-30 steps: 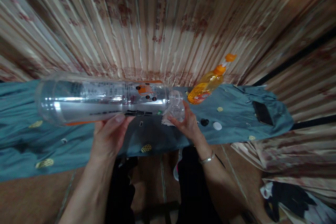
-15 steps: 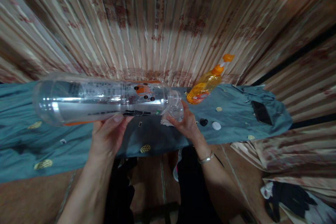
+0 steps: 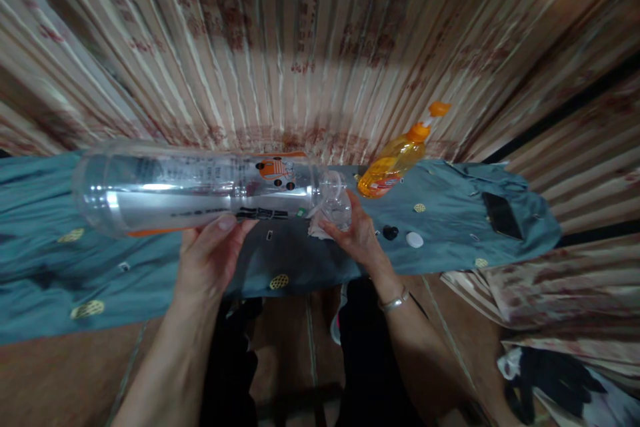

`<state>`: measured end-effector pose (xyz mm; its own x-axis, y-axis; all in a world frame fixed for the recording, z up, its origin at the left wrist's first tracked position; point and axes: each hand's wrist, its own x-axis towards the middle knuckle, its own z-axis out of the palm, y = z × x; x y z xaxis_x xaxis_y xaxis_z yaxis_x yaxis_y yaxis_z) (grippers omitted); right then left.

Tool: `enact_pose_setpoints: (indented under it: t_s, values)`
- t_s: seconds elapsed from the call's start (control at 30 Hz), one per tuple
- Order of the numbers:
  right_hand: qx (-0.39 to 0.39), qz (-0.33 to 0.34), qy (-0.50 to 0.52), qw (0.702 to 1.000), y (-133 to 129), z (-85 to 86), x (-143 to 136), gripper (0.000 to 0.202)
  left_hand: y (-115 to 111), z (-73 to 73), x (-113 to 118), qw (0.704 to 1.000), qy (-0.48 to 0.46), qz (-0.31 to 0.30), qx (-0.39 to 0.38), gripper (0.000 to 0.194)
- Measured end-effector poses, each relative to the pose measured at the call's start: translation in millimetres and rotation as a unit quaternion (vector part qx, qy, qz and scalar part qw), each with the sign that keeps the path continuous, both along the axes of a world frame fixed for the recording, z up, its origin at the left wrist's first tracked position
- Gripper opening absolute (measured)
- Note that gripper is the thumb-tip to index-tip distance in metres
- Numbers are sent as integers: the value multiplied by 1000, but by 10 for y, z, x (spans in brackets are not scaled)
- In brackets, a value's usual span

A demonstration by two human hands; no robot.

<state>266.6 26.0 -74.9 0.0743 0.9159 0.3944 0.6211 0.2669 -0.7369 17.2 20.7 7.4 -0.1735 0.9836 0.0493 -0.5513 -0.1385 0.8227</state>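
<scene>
A large clear plastic bottle [image 3: 200, 190] with an orange picture and dark print lies sideways in the air above the cloth-covered table, its neck end to the right. My left hand [image 3: 210, 247] holds the middle of its body from below, with the thumb against the near side. Around the narrower clear end, my right hand [image 3: 353, 233] is closed. A pale crumpled cloth or tissue [image 3: 317, 225] shows beneath that end by my right fingers; how far it is gripped I cannot tell.
An orange pump bottle of yellow liquid [image 3: 393, 165] stands behind my right hand. On the teal tablecloth [image 3: 300, 267] lie a small black object [image 3: 390, 233], a white round cap [image 3: 415, 240] and a dark phone [image 3: 502, 215]. A patterned curtain [image 3: 300, 47] hangs behind.
The view has shifted slightly, so most things sit a little further right. Both hands keep their hold on the clear bottle.
</scene>
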Motion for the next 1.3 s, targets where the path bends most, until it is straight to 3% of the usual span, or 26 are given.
enact_pose_setpoints:
  t_s: [0.73,1.07,1.3]
  values:
    - [-2,-6,-11,1000,-2,13,-12,75,-14,76,99,1000,-17,-10,20,46]
    - [-3,-5,7,1000,-4,6,-16,77,6,-18,27,1000,-7,-12,13,36]
    - [2,3,7,1000,-11,11,-15,76,-16,50,66,1000,-15,-7,13,45]
